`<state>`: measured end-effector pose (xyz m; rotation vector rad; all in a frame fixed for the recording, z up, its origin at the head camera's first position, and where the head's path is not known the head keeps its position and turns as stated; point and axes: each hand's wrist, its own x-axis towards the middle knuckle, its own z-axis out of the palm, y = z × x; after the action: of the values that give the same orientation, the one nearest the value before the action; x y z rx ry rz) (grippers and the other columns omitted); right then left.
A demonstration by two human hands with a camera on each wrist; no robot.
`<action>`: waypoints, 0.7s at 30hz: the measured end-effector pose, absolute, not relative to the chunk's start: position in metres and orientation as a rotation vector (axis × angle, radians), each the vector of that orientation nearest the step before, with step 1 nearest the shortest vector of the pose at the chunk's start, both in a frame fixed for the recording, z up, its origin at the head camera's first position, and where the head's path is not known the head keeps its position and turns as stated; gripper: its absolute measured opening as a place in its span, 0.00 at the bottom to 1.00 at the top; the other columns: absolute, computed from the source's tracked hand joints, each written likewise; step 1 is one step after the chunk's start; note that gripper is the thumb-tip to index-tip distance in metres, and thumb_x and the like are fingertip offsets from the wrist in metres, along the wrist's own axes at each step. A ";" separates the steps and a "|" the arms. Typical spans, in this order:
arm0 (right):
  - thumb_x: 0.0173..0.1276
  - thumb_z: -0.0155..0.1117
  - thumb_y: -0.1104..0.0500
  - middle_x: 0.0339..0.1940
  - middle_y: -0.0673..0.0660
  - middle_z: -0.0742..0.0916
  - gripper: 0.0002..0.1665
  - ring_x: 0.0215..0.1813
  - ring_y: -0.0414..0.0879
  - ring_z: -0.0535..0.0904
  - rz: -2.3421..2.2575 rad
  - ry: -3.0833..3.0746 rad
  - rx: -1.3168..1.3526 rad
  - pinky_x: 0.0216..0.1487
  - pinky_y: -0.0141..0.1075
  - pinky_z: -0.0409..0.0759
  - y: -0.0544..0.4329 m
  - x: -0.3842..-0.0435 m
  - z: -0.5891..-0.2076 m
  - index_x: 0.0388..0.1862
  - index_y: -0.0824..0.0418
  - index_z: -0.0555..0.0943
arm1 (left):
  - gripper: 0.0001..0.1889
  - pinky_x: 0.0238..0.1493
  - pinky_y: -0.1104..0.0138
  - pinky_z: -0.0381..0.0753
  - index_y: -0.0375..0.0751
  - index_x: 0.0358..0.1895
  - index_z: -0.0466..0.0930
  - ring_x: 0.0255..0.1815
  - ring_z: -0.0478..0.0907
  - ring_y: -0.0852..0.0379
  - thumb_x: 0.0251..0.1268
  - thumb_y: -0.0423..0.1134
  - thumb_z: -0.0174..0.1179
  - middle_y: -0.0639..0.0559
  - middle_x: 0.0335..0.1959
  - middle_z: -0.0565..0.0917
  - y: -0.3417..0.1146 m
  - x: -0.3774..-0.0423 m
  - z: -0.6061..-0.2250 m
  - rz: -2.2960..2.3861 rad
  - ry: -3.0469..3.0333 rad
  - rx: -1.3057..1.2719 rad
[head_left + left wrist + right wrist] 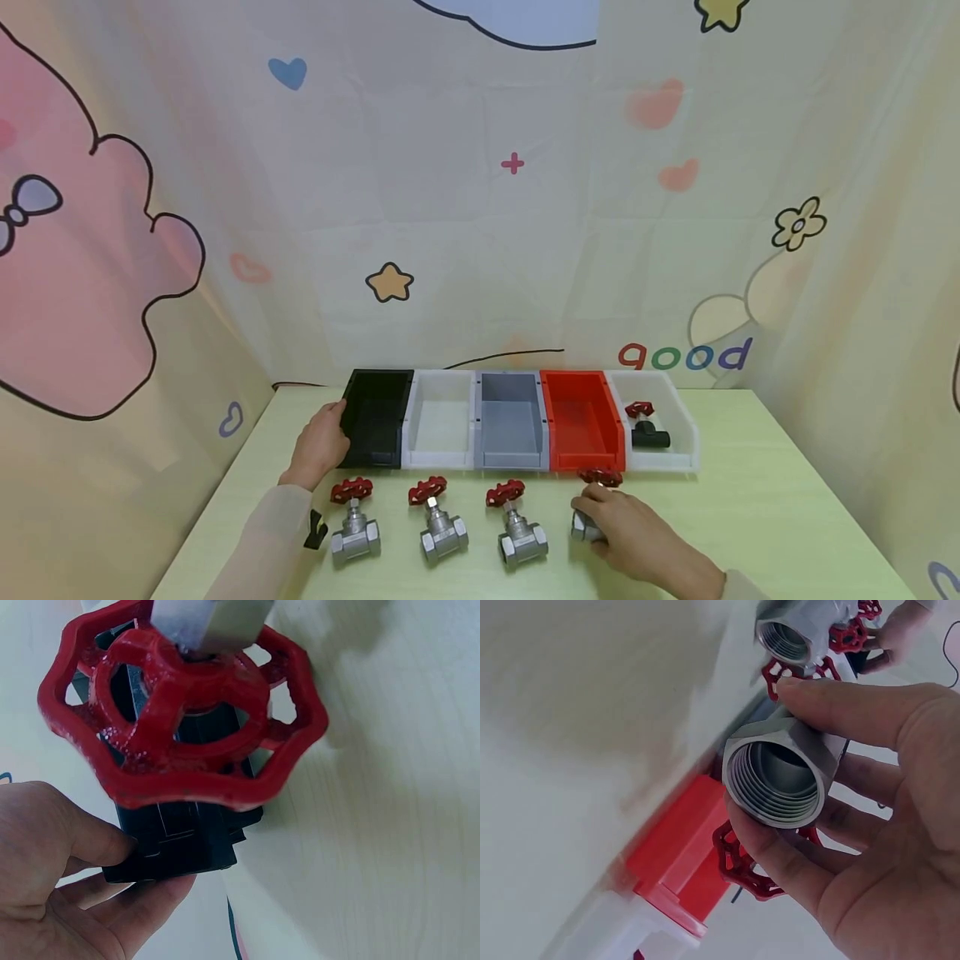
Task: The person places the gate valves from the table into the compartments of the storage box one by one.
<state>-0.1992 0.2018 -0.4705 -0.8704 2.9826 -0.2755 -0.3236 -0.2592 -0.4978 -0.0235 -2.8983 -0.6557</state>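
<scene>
My left hand [321, 443] pinches the outer wall of the black bin [373, 419], thumb on one side and fingers on the other, as the left wrist view shows. My right hand [637, 533] holds a silver gate valve [780, 776] by its threaded body; the valve's red handwheel [600, 477] lies just before the red bin [581, 461]. Three similar valves stand to its left: the left one [356, 536], the middle one [443, 532] and the right one [522, 537]. A red handwheel [184, 769] looms close in the left wrist view.
Between the black and red bins sit a white bin [440, 459] and a grey bin [512, 459]. The rightmost white bin [686, 417] contains a black valve [649, 435] with a red handwheel. A patterned curtain [465, 208] hangs behind the table [757, 517].
</scene>
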 end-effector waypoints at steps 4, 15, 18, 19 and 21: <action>0.50 0.77 0.62 0.49 0.54 0.84 0.28 0.43 0.47 0.80 -0.296 2.986 -0.881 0.50 0.47 0.85 0.203 -0.201 -0.461 0.53 0.60 0.82 | 0.31 0.58 0.41 0.76 0.26 0.71 0.62 0.60 0.74 0.30 0.61 0.25 0.51 0.27 0.68 0.69 -0.259 -0.324 -0.497 -0.655 -2.898 -0.025; 0.51 0.77 0.64 0.46 0.49 0.83 0.28 0.40 0.42 0.79 -0.282 3.006 -0.949 0.46 0.42 0.85 0.210 -0.214 -0.443 0.53 0.55 0.82 | 0.31 0.59 0.42 0.76 0.26 0.71 0.62 0.61 0.74 0.30 0.61 0.26 0.52 0.28 0.68 0.69 -0.260 -0.325 -0.498 -0.651 -2.899 -0.017; 0.51 0.77 0.64 0.47 0.50 0.83 0.28 0.42 0.43 0.79 -0.296 2.997 -0.928 0.48 0.43 0.86 0.211 -0.220 -0.438 0.54 0.55 0.82 | 0.32 0.58 0.42 0.76 0.26 0.71 0.62 0.60 0.75 0.30 0.61 0.25 0.51 0.28 0.68 0.69 -0.260 -0.324 -0.497 -0.654 -2.900 -0.018; 0.52 0.77 0.64 0.48 0.51 0.84 0.28 0.43 0.45 0.80 -0.297 2.997 -0.918 0.49 0.44 0.85 0.211 -0.222 -0.437 0.54 0.56 0.82 | 0.32 0.58 0.42 0.76 0.26 0.71 0.62 0.60 0.75 0.30 0.61 0.25 0.51 0.28 0.68 0.69 -0.260 -0.324 -0.498 -0.654 -2.901 -0.018; 0.52 0.77 0.64 0.50 0.52 0.84 0.27 0.45 0.47 0.81 -0.293 3.003 -0.903 0.50 0.46 0.85 0.212 -0.225 -0.434 0.53 0.56 0.82 | 0.32 0.58 0.42 0.76 0.26 0.71 0.61 0.61 0.74 0.30 0.61 0.25 0.51 0.28 0.68 0.69 -0.259 -0.324 -0.498 -0.657 -2.903 -0.019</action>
<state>-0.2250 0.2118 -0.4339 -0.9034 3.0031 -0.2935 -0.3245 -0.2588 -0.4976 -0.0188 -2.9034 -0.6575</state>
